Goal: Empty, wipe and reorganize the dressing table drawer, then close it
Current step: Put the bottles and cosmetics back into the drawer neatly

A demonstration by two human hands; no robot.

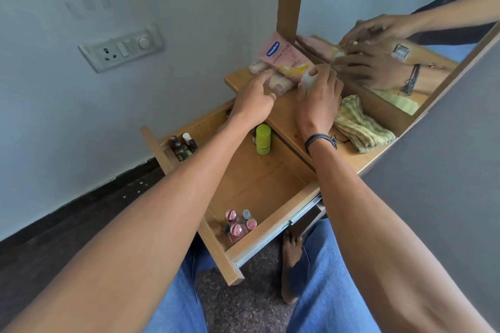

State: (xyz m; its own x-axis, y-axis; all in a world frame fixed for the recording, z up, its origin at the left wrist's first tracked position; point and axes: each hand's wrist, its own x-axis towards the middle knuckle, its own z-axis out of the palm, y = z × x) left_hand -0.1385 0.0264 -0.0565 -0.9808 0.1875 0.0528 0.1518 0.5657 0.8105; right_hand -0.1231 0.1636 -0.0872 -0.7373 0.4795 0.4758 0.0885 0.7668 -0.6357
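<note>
The wooden drawer [273, 220] is pulled open below the dressing table top [286, 113]. Inside it stand a lime green bottle [263, 139], several dark small bottles [181, 146] in the far left corner and several pink nail polish bottles [238, 224] in the near corner. On the table top lies a pink Vaseline tube [281, 58] beside pale beige bottles [280, 83]. My left hand [254, 100] has its fingers closed on one of the beige bottles. My right hand [319, 100] grips the tube's white cap [308, 80].
A yellow-green striped cloth [359, 124] lies on the table top to the right of my hands. A mirror [405, 43] stands behind it, reflecting my hands. A wall switchboard [121, 47] is at left. My jeans-clad legs and bare foot [290, 259] are under the drawer.
</note>
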